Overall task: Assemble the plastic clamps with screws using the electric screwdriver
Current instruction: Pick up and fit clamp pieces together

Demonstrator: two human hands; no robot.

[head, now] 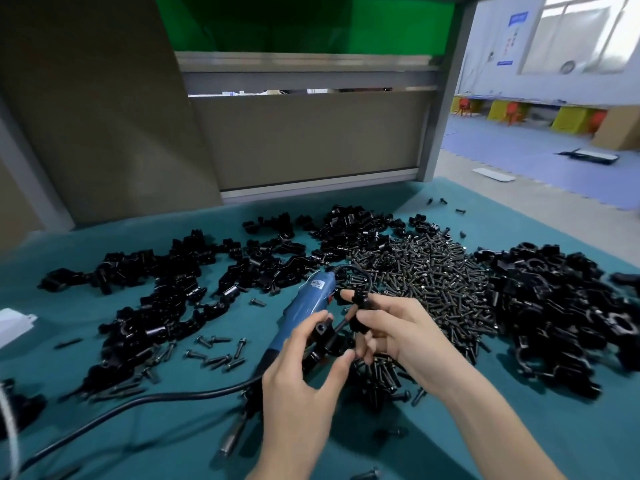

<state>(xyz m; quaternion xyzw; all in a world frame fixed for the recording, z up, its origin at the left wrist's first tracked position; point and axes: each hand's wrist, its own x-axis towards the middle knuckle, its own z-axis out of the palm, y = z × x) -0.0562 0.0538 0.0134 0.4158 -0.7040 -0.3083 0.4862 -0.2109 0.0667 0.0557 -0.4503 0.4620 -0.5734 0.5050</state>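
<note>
My left hand [304, 372] pinches a black plastic clamp piece [323, 336] between thumb and fingers, just above the table. My right hand [391, 330] grips another black clamp part [360, 303], with a screw between the two pieces. The blue electric screwdriver [304, 306] lies on the teal table [138, 438] behind my left hand, its black cable [138, 403] running off to the lower left. A big pile of dark screws [426, 278] lies right behind my right hand.
Heaps of black clamps lie at the left [145, 306], at the back middle [349, 226] and at the right [554, 317]. Loose screws [214, 355] are scattered left of the screwdriver. A white object [14, 323] sits at the left edge. A brown panel [304, 140] stands behind the table.
</note>
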